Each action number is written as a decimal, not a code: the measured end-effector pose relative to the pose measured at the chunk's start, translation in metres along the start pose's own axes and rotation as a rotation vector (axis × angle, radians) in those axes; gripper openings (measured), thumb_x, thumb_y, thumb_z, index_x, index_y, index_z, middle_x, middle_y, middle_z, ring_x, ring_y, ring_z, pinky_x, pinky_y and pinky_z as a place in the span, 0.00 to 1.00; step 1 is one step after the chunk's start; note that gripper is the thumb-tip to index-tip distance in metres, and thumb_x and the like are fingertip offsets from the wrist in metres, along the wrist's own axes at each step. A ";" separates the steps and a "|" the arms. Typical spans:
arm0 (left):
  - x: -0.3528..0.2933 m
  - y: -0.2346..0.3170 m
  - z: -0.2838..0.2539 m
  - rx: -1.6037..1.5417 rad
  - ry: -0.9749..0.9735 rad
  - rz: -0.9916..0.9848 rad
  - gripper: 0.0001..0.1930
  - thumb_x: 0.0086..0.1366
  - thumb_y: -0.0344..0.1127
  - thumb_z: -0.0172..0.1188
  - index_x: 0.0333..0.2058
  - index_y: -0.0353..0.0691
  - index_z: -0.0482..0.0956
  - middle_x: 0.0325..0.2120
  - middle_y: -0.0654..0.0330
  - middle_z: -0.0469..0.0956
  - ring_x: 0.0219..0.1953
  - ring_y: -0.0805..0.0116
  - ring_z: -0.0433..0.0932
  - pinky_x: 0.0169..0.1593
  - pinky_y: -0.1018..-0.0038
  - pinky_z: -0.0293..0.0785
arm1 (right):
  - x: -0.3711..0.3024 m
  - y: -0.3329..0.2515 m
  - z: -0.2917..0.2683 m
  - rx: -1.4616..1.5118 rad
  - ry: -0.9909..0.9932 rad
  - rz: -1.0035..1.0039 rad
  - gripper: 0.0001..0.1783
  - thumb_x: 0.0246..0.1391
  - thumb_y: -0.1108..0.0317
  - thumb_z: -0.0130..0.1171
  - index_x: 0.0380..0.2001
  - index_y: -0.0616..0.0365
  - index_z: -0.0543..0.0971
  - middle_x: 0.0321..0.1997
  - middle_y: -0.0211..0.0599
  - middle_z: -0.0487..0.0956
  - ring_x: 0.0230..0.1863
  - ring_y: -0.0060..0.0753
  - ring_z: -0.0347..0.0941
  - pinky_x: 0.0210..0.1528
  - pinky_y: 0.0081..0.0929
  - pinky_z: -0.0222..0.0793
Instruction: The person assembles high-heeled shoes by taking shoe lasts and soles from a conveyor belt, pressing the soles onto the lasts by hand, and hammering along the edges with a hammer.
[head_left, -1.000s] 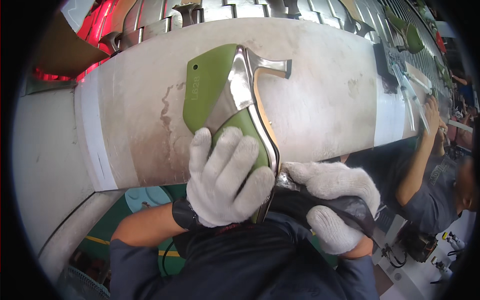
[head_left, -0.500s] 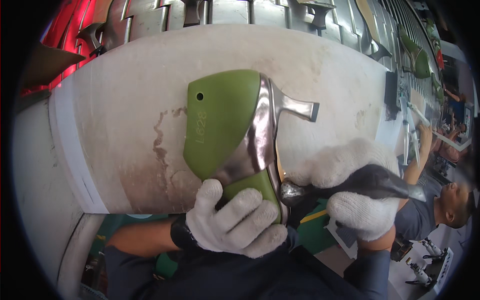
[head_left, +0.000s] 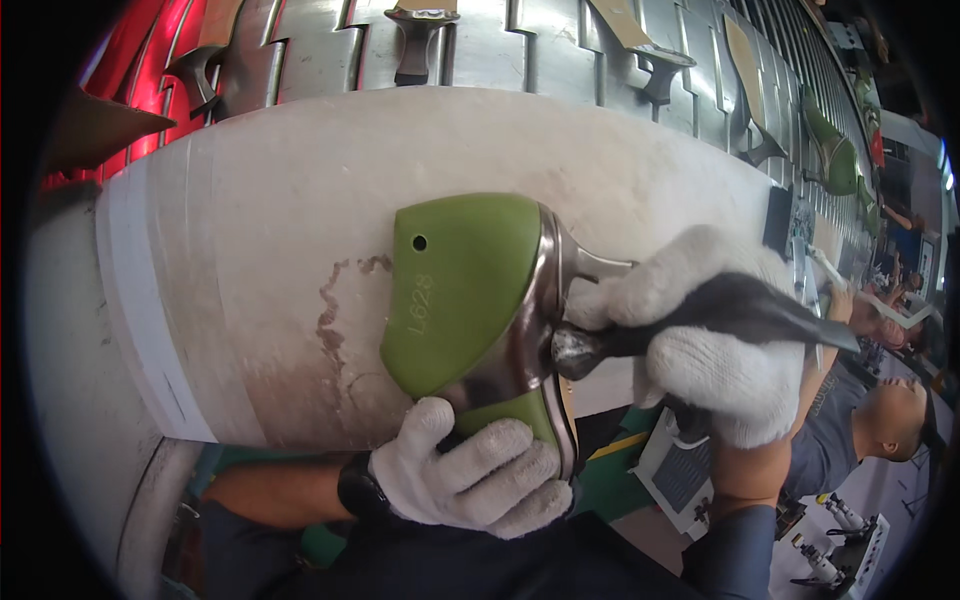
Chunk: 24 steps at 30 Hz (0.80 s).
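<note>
A high-heeled shoe upper in shiny bronze material (head_left: 500, 365) is stretched over a green plastic shoe last (head_left: 465, 290), lying on its side above the pale worktop. My gloved left hand (head_left: 475, 465) is closed round the lower forepart, thumb along the near edge. The slim heel (head_left: 595, 264) points right and is partly covered by my right hand. In my gloved right hand (head_left: 715, 340) I grip a dark cobbler's hammer (head_left: 700, 320). Its round, worn face meets or nearly meets the shoe's sole edge below the heel; its flared end points right. The handle is hidden by the fist.
The curved worktop (head_left: 270, 250) has brown stains. Beyond it runs a metal slatted conveyor (head_left: 500, 50) carrying several heels with tan insoles (head_left: 413, 45) and a green last (head_left: 830, 150). A person (head_left: 850, 430) is at the right. A cardboard piece (head_left: 105, 130) juts in at left.
The hammer face has shifted up along the sole edge toward the heel, and my right hand now overlaps the heel. The shoe and last sit lower in view. My left hand keeps its hold.
</note>
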<state>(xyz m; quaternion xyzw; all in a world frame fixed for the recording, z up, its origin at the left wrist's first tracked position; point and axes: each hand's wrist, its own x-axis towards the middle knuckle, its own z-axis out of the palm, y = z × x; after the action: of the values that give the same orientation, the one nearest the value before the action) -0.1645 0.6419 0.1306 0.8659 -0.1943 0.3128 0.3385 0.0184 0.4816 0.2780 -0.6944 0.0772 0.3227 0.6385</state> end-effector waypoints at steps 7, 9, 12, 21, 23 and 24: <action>0.020 -0.009 -0.002 0.062 0.011 0.091 0.14 0.69 0.39 0.66 0.48 0.55 0.70 0.44 0.65 0.76 0.46 0.62 0.80 0.54 0.40 0.70 | -0.020 0.014 -0.011 -0.090 -0.159 -0.077 0.20 0.55 0.72 0.70 0.49 0.71 0.83 0.50 0.63 0.89 0.51 0.53 0.89 0.58 0.48 0.86; 0.022 -0.006 0.001 0.067 0.059 0.094 0.12 0.69 0.37 0.65 0.44 0.54 0.70 0.43 0.62 0.78 0.45 0.57 0.81 0.62 0.31 0.67 | -0.025 0.010 -0.009 -0.114 -0.149 -0.013 0.25 0.55 0.68 0.69 0.53 0.75 0.84 0.47 0.58 0.90 0.45 0.43 0.87 0.53 0.42 0.85; 0.022 -0.006 -0.008 0.077 -0.026 0.090 0.13 0.68 0.37 0.66 0.46 0.53 0.72 0.46 0.58 0.78 0.49 0.53 0.82 0.71 0.29 0.61 | -0.023 0.002 -0.016 -0.288 -0.122 0.096 0.18 0.59 0.67 0.70 0.48 0.69 0.87 0.38 0.40 0.88 0.28 0.23 0.76 0.28 0.22 0.69; 0.109 -0.047 -0.047 -0.017 -0.447 0.384 0.37 0.51 0.33 0.80 0.61 0.37 0.77 0.61 0.46 0.80 0.66 0.39 0.80 0.76 0.30 0.59 | -0.087 0.091 -0.010 -0.342 0.134 -0.418 0.12 0.63 0.76 0.68 0.48 0.62 0.89 0.48 0.42 0.90 0.45 0.34 0.88 0.47 0.31 0.85; 0.118 -0.055 -0.040 -0.106 -0.500 0.408 0.38 0.50 0.35 0.82 0.61 0.39 0.78 0.58 0.49 0.82 0.65 0.42 0.81 0.76 0.31 0.59 | -0.114 0.081 0.002 -0.098 0.186 -0.325 0.12 0.63 0.77 0.70 0.50 0.67 0.87 0.52 0.45 0.90 0.48 0.33 0.89 0.55 0.32 0.85; 0.114 -0.061 -0.043 -0.126 -0.519 0.398 0.38 0.48 0.38 0.83 0.59 0.40 0.79 0.55 0.52 0.83 0.64 0.45 0.82 0.77 0.32 0.58 | -0.122 0.081 0.007 -0.152 0.229 -0.471 0.22 0.63 0.67 0.66 0.52 0.77 0.81 0.53 0.60 0.88 0.47 0.45 0.90 0.50 0.34 0.87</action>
<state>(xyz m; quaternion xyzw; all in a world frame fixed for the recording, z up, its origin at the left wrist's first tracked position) -0.0655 0.7002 0.2033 0.8391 -0.4583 0.1290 0.2629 -0.1209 0.4375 0.2772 -0.7711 -0.0389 0.0897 0.6292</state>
